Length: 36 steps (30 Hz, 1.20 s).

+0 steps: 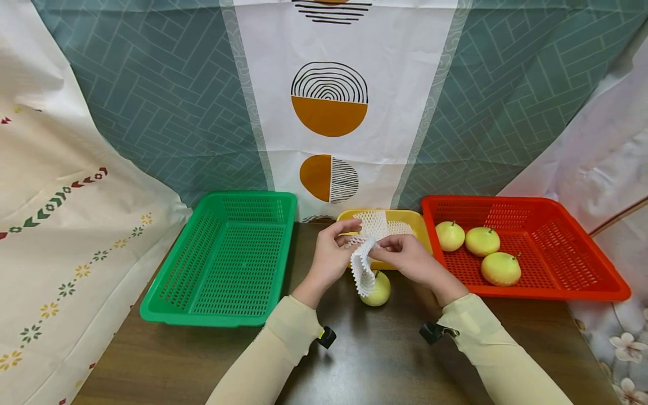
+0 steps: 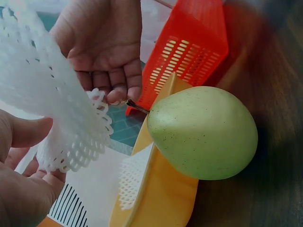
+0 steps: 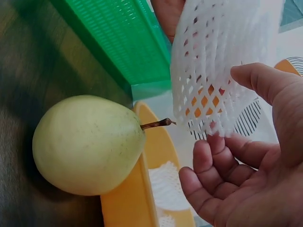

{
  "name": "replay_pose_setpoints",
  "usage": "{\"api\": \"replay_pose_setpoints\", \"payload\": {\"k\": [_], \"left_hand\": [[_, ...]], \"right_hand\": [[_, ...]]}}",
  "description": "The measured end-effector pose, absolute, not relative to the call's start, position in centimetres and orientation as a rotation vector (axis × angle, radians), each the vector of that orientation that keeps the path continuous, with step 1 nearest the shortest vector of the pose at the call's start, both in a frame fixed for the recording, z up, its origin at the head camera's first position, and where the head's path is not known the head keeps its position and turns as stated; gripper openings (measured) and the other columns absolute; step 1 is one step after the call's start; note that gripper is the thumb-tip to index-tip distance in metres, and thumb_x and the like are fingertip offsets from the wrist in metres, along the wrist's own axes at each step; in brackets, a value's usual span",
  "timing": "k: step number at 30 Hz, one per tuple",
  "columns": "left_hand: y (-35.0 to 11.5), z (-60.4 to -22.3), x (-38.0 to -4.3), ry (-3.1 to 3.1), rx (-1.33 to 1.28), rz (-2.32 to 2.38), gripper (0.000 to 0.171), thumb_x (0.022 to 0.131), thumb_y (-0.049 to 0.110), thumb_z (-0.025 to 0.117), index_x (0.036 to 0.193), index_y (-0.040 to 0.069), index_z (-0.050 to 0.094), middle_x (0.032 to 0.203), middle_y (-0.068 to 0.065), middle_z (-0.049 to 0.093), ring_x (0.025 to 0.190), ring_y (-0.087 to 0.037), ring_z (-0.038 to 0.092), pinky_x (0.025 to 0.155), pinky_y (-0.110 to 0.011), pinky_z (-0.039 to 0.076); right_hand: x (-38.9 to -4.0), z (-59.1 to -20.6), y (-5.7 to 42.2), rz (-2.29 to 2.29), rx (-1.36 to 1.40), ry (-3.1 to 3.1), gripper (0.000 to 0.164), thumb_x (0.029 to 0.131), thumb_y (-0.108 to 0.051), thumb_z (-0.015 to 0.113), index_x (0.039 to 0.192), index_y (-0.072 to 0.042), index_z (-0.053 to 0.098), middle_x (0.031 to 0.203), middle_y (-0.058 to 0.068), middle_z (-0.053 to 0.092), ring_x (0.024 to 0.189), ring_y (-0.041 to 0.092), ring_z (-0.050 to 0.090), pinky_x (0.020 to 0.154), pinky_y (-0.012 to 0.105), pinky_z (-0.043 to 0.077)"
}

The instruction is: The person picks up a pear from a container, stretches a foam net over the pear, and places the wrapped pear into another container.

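Note:
A white foam net sleeve (image 1: 362, 271) hangs between both hands, its lower end in front of a yellow-green pear (image 1: 379, 290). My left hand (image 1: 330, 257) pinches one side of the sleeve between thumb and fingers; in the left wrist view the thumb (image 2: 31, 130) presses on the mesh. From the other side my right hand (image 1: 411, 260) holds the sleeve's edge, thumb and fingertips on the netting (image 3: 208, 101). The pear stands on the table with its stem (image 3: 156, 124) up, apart from the hands. Behind it is a yellow basket (image 1: 424, 239) with more white foam nets (image 1: 372, 223).
To the left lies a green basket (image 1: 238, 270) with nothing visible in it. On the right, a red basket (image 1: 562, 292) holds three pears (image 1: 482, 242) near its left side. A patterned cloth (image 1: 329, 50) hangs behind the dark wooden table (image 1: 349, 371).

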State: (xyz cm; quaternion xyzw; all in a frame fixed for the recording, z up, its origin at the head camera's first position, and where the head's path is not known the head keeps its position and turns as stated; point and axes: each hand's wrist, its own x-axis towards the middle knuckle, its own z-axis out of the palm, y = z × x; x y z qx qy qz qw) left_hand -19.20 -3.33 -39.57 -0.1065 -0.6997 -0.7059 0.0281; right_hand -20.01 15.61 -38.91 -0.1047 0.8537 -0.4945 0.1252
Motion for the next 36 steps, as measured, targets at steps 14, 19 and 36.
{"api": "replay_pose_setpoints", "payload": {"k": [14,19,36], "left_hand": [[-3.2,-40.4,-19.6,-2.409,-0.229,-2.071,0.041,0.081,0.001,0.067,0.121,0.007,0.061,0.108,-0.013,0.066,0.089,-0.018,0.066,0.076,-0.026,0.055],[-3.3,-39.0,-18.8,-2.476,-0.246,-2.069,0.031,0.084,0.003,0.065,0.115,0.000,0.064,0.102,-0.017,0.068,0.086,-0.020,0.067,0.075,-0.027,0.055],[-3.3,-39.7,-18.7,-2.395,-0.209,-2.084,0.017,0.084,0.007,0.066,0.098,-0.001,0.067,0.087,-0.016,0.064,0.070,-0.014,0.058,0.061,-0.021,0.050]], "right_hand": [[-19.6,-38.9,15.7,-1.786,-0.369,2.474,0.037,0.077,-0.022,0.077,0.103,-0.002,0.060,0.100,0.013,0.064,0.093,0.020,0.065,0.078,0.020,0.053],[-19.4,-38.8,15.7,-1.851,-0.432,2.441,0.032,0.077,-0.017,0.077,0.101,-0.002,0.062,0.093,0.010,0.065,0.081,0.018,0.064,0.072,0.024,0.054],[-19.0,-39.1,16.1,-2.059,-0.395,2.388,0.028,0.083,-0.017,0.071,0.104,0.000,0.062,0.090,0.000,0.066,0.079,0.009,0.062,0.075,0.020,0.053]]}}
